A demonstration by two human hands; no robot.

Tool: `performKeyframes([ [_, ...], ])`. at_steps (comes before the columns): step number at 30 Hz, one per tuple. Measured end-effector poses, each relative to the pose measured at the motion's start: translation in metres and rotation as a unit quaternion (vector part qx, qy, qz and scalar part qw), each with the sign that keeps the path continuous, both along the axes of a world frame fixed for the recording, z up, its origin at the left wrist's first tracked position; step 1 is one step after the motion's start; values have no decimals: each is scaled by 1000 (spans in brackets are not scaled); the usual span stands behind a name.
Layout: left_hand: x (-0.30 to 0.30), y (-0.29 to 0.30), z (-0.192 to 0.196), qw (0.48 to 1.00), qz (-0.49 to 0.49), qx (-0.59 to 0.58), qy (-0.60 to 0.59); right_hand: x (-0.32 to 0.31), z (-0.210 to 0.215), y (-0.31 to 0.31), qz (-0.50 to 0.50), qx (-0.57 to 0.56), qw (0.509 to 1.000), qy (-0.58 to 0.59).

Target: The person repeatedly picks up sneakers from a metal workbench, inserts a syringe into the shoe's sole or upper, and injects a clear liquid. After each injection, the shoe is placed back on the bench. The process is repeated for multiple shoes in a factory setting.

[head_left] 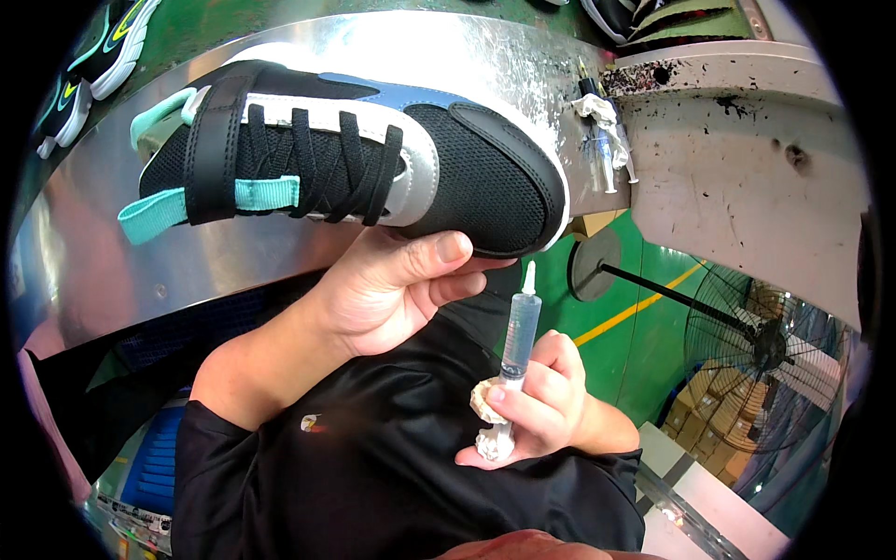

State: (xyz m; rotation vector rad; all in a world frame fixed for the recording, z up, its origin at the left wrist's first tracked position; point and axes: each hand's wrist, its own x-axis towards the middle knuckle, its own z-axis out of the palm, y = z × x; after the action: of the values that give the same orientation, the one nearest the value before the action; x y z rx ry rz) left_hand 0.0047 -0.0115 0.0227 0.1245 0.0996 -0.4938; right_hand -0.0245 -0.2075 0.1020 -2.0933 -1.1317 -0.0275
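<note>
While left fingers (455, 247) hold a sneaker (485, 154), right fingers (546, 385) grip a liquid-filled syringe (521, 331).

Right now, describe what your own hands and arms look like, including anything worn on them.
Both the left hand and the right hand are bare; no glove or watch shows on either. The forearms are uncovered too, coming out of the short, loose sleeves of a black shirt with a small light-and-red emblem.
</note>
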Motion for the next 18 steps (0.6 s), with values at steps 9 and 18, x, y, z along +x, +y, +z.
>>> performKeyframes([
  [9,-20,15,-13,999,-27,-16,15,6,-6,-7,-43,58,996,-56],
  [18,-99,58,-38,989,0,29,142,43,-76,-34,-130,111,952,253],
])
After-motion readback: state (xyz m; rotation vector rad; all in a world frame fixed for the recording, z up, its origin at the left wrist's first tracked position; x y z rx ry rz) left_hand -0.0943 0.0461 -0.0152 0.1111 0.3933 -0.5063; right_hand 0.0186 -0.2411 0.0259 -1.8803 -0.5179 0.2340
